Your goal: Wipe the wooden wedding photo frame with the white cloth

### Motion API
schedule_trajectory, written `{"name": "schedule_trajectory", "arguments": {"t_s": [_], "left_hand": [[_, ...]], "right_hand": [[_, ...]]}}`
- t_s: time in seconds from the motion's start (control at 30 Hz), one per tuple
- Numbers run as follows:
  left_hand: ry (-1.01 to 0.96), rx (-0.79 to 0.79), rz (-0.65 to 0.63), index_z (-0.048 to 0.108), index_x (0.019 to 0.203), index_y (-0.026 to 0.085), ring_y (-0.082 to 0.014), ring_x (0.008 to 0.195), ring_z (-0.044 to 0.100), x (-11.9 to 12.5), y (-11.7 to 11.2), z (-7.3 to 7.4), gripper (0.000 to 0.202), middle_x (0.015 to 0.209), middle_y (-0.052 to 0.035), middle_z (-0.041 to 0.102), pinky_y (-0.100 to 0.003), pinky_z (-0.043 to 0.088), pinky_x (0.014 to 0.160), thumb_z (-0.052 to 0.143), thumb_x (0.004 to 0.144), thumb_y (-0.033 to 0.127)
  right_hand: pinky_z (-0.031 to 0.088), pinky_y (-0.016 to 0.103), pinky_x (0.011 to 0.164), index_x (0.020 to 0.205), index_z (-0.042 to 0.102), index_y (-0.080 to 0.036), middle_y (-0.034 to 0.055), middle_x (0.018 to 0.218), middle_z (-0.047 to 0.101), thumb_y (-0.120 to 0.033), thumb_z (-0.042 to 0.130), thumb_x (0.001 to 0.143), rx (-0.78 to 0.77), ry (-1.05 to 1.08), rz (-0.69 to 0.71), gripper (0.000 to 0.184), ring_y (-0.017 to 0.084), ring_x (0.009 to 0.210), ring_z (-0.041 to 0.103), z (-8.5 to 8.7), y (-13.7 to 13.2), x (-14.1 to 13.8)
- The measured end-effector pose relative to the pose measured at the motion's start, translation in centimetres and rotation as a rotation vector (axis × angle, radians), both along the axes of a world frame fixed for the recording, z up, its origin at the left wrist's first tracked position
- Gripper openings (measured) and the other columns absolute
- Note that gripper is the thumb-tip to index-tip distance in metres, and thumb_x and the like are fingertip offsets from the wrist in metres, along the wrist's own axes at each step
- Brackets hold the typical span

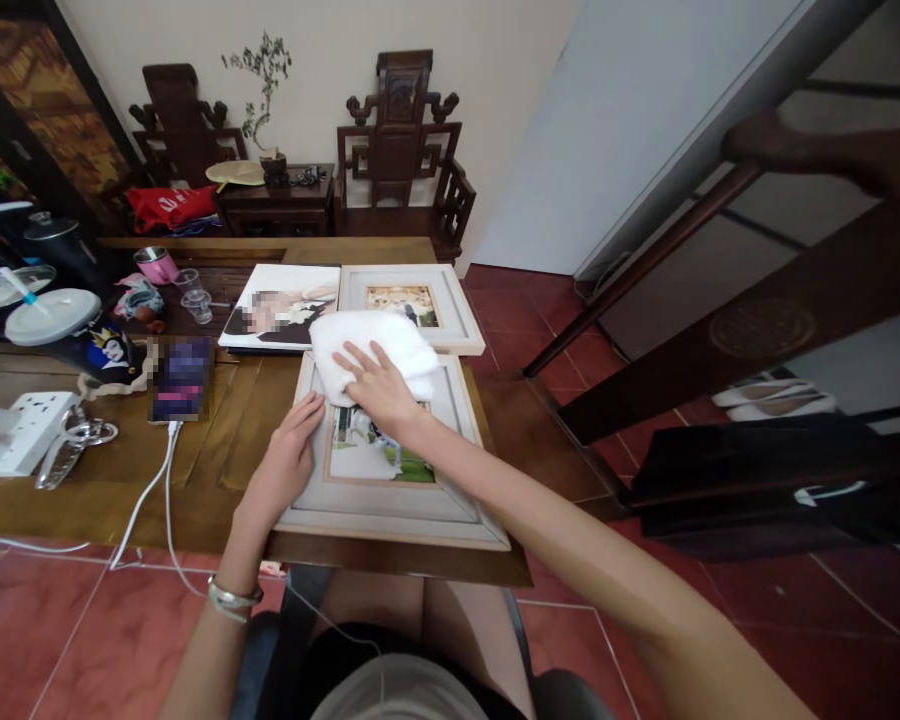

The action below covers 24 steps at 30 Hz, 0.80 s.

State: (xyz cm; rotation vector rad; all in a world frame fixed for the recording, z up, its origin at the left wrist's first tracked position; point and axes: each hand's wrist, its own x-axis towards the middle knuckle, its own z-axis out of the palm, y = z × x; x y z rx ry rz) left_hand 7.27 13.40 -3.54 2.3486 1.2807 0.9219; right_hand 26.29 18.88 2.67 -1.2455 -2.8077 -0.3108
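Wooden desk, near edge: white picture frame lies flat; right hand, grip spread open, presses folded white cloth on its glass; left hand flat on left rail; clear cups beyond.

Power strip, pink cup, carved chair, potted plant

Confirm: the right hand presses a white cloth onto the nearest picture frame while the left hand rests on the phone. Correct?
One error: the left hand rests on the left border of the picture frame, not the phone, which lies further left. The right hand does press the white cloth onto that frame, per the head view.
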Motion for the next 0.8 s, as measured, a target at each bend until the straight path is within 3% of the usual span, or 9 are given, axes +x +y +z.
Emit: {"name": "schedule_trajectory", "arguments": {"t_s": [0.13,0.4,0.67,0.73,0.8], "left_hand": [[0.017,-0.017,0.003,0.054,0.133,0.011,-0.0237,0.139,0.038,0.1,-0.2,0.2,0.051,0.140,-0.0160,0.053,-0.049,0.032,0.115,0.034,0.087,0.004],[-0.003,-0.047,0.057,0.055,0.133,0.015,-0.0229,0.139,0.038,0.4,-0.6,0.5,0.052,0.141,-0.0128,0.052,-0.050,0.032,0.115,0.032,0.088,0.004],[0.000,-0.101,0.076,0.055,0.133,0.013,-0.0246,0.140,0.037,0.6,-0.8,1.0,0.051,0.143,-0.0138,0.050,-0.051,0.031,0.116,0.033,0.088,0.006],[0.019,-0.102,0.065,0.054,0.134,0.013,-0.0245,0.141,0.036,0.6,-0.7,1.0,0.051,0.144,-0.0139,0.049,-0.052,0.031,0.115,0.032,0.088,0.006],[0.033,-0.093,0.046,0.055,0.133,0.012,-0.0246,0.140,0.036,0.4,-0.6,1.0,0.050,0.144,-0.0146,0.049,-0.052,0.032,0.114,0.031,0.089,0.007]], "right_hand": [[0.029,0.056,0.113,0.092,0.076,-0.017,0.0096,0.144,0.049,-0.001,0.057,0.082,0.004,0.008,-0.105,0.027,0.032,0.139,0.034,-0.8,-0.4,2.3],[0.038,0.056,0.106,0.086,0.075,-0.009,0.0185,0.131,0.059,0.011,0.045,0.072,-0.003,0.000,-0.265,0.038,0.034,0.132,0.045,0.2,-3.2,10.7],[0.039,0.048,0.110,0.076,0.074,-0.007,0.0248,0.130,0.058,0.006,0.052,0.054,-0.192,0.116,-0.137,0.034,0.038,0.129,0.046,1.0,-13.0,10.5],[0.040,0.049,0.109,0.076,0.074,-0.009,0.0233,0.131,0.058,0.005,0.051,0.053,-0.226,0.136,-0.122,0.035,0.038,0.129,0.046,1.2,-14.3,10.5],[0.039,0.048,0.109,0.079,0.074,-0.011,0.0211,0.131,0.058,0.005,0.049,0.055,-0.237,0.148,-0.143,0.038,0.035,0.131,0.045,1.2,-13.9,10.6]]}}
